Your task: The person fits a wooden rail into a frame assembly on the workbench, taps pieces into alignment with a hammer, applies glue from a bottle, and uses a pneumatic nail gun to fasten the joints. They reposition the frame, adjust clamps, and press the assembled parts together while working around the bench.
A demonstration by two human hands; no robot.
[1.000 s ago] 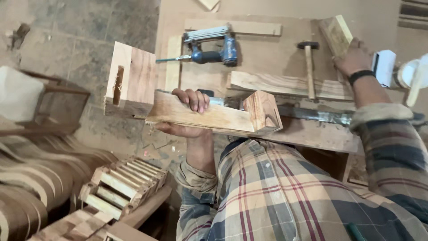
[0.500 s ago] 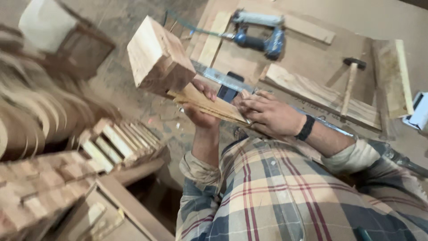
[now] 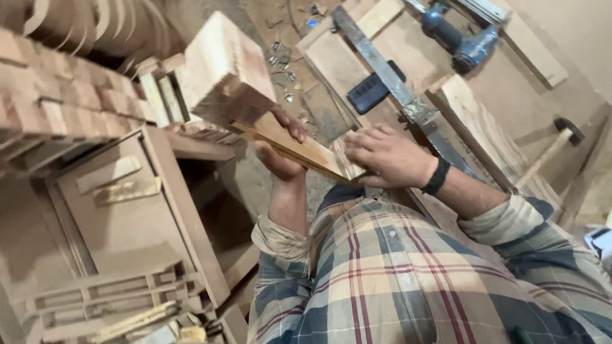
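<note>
Overhead, we look down on a wood shop: a dusty concrete floor (image 3: 255, 185) runs between a low wooden workbench (image 3: 497, 83) on our right and stacks of cut timber on our left. On the bench a long steel bar clamp (image 3: 395, 83) lies slantwise along the near edge, with a dark flat phone (image 3: 373, 89) just beside it. A blue power drill (image 3: 459, 38) rests toward the far edge, and a hammer (image 3: 554, 143) lies near the right end — its head dark, its handle pale. Small screws (image 3: 280, 60) are scattered on the floor by the bench's left corner. To our left stand a plywood cabinet frame (image 3: 127, 210) and stacked curved wooden pieces (image 3: 70, 108).

We hold a joined wooden piece (image 3: 255, 102) up in the air, between the bench's near edge and the cabinet frame: a thick pale block at the far end, a thin flat slat running back toward us. Our left hand (image 3: 280, 153) cups the slat from below, thumb curled over its upper edge, fingers closed on it. Our right hand (image 3: 389, 156), wearing a dark wristband (image 3: 437, 177), lies over the slat's near end with fingers bent and pressed down on the wood — a loose grip, not a fist.
</note>
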